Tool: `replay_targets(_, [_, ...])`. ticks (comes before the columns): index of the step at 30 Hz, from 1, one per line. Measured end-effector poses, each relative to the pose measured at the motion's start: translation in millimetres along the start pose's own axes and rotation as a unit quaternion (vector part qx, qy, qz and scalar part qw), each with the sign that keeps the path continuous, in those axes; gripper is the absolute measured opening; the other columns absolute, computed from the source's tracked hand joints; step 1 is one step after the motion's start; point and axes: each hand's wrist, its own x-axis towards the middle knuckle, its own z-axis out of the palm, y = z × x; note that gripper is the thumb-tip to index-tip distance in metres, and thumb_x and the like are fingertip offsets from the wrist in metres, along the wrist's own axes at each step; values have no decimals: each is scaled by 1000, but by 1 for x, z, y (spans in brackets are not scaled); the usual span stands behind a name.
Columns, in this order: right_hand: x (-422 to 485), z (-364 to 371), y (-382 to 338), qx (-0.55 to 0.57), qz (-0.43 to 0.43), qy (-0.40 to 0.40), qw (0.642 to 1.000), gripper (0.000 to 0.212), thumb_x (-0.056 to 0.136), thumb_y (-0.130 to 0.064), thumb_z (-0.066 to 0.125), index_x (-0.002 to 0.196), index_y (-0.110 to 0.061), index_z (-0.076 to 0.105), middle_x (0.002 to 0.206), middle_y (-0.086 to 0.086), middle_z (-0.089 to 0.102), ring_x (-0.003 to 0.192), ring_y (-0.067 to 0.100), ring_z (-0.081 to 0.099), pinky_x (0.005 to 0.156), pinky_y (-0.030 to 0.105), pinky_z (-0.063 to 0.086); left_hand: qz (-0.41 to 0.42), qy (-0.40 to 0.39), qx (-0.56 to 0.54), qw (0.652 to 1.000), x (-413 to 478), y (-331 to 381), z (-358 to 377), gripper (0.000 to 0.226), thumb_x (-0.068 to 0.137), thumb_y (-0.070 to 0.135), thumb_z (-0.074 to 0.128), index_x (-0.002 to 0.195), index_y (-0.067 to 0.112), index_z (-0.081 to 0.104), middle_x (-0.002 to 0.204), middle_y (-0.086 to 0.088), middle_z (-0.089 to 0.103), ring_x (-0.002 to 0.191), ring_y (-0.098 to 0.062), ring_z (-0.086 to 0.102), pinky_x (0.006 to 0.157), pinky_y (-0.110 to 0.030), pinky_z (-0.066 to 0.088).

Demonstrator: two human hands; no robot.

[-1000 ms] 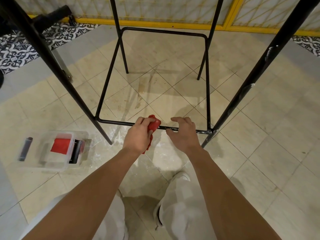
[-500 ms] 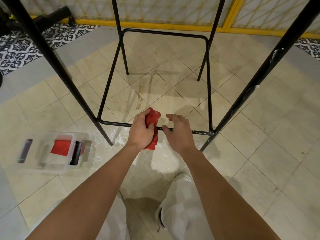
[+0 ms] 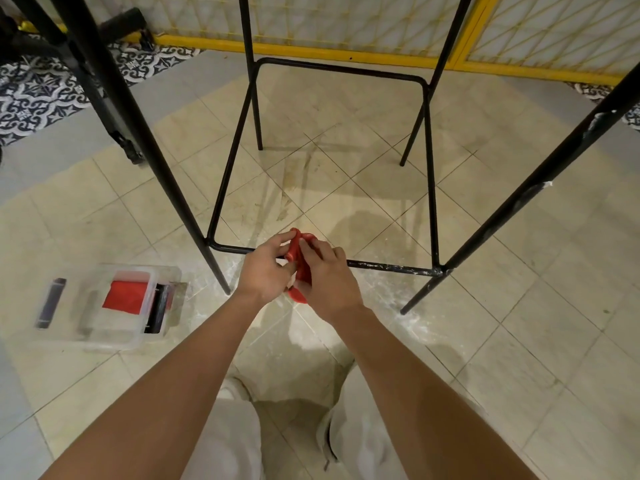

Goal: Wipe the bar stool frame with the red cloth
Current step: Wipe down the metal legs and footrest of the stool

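Cloth work: my left hand (image 3: 263, 275) and right hand (image 3: 329, 282) both pinch the red cloth (image 3: 298, 252), bunched just over the near crossbar (image 3: 391, 267) of the bar stool frame (image 3: 430, 168). Soft, light, floppy, I judge; best gathered into a pad and wrapped round that thin rigid bar.

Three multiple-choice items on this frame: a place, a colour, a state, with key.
1. Where is the clear box? A) on the floor, at the person's left B) under the stool C) on a shelf
2. Fence rail colour? A) blue B) yellow C) white
3. The red cloth is: A) flat on the floor B) over the far crossbar C) bunched between both hands
Key: 1A, it sits beside the left forearm; 2B, plainly yellow; 3C, left hand and right hand pinch it.
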Motion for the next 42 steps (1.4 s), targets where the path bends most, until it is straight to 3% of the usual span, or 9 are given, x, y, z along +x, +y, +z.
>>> replay_targets(5, [1, 12, -1, -86, -14, 35, 996, 74, 91, -16, 55, 149, -32, 12, 148, -5, 26, 113, 27, 35, 63, 31, 51, -17, -7, 29, 999, 0, 5, -5, 57, 91, 0, 42, 141, 27, 41, 120, 0, 66, 107, -13, 58, 84, -19, 42])
replay_targets(10, [6, 15, 5, -97, -4, 56, 994, 66, 89, -9, 58, 144, -30, 29, 137, -2, 41, 112, 27, 38, 56, 29, 48, -24, -25, 28, 999, -3, 4, -11, 59, 93, 1, 39, 146, 27, 32, 126, 3, 61, 114, -10, 51, 80, -8, 37])
replay_targets(13, [1, 13, 15, -100, 30, 85, 991, 64, 83, -7, 65, 139, -24, 40, 128, 1, 49, 110, 29, 43, 58, 31, 52, -27, -7, 25, 999, -3, 1, -13, 58, 93, 4, 42, 144, 30, 32, 133, 3, 56, 117, -16, 53, 97, -23, 42])
replay_targets(18, [-5, 6, 23, -100, 27, 153, 983, 62, 71, -11, 79, 129, -17, 55, 112, 5, 60, 92, 30, 54, 43, 33, 53, -17, 7, 29, 999, -4, 3, -7, 57, 93, 6, 48, 144, 28, 35, 135, 2, 52, 113, -20, 55, 94, -26, 43])
replay_targets(23, [-5, 12, 15, -100, -38, 75, 991, 68, 82, -8, 67, 142, -17, 37, 132, 5, 47, 100, 30, 47, 51, 33, 53, 22, 11, 72, 997, -3, 7, 1, 53, 92, 9, 50, 141, 24, 39, 137, -2, 48, 119, -21, 51, 99, -26, 41])
replay_targets(30, [-13, 12, 33, -143, 11, 53, 988, 71, 87, -5, 59, 147, -17, 23, 142, 10, 30, 115, 29, 38, 67, 35, 56, 39, 14, 111, 993, -4, 4, 5, 51, 90, 7, 52, 138, 21, 43, 131, -4, 49, 107, -24, 56, 86, -22, 39])
replay_targets(34, [-21, 1, 45, -137, 55, 86, 985, 65, 86, -5, 61, 144, -13, 32, 136, 14, 37, 114, 30, 41, 72, 38, 58, 36, 13, 109, 993, -5, 2, 8, 51, 89, 7, 51, 138, 21, 44, 131, -4, 49, 105, -25, 56, 86, -21, 37])
replay_targets(39, [-14, 0, 35, -111, -28, 123, 986, 57, 79, -12, 72, 132, -9, 51, 117, 15, 53, 99, 31, 52, 51, 39, 57, 40, 19, 115, 992, -8, 3, 11, 51, 88, 6, 50, 137, 21, 45, 130, -3, 50, 101, -23, 56, 85, -22, 38])
replay_targets(42, [-3, 4, 22, -108, -47, 68, 991, 59, 89, -15, 61, 143, -15, 35, 131, 11, 42, 111, 29, 42, 68, 39, 57, 34, 44, 123, 991, -7, 2, 6, 51, 89, 6, 50, 137, 22, 44, 130, -3, 49, 102, -23, 57, 84, -22, 39])
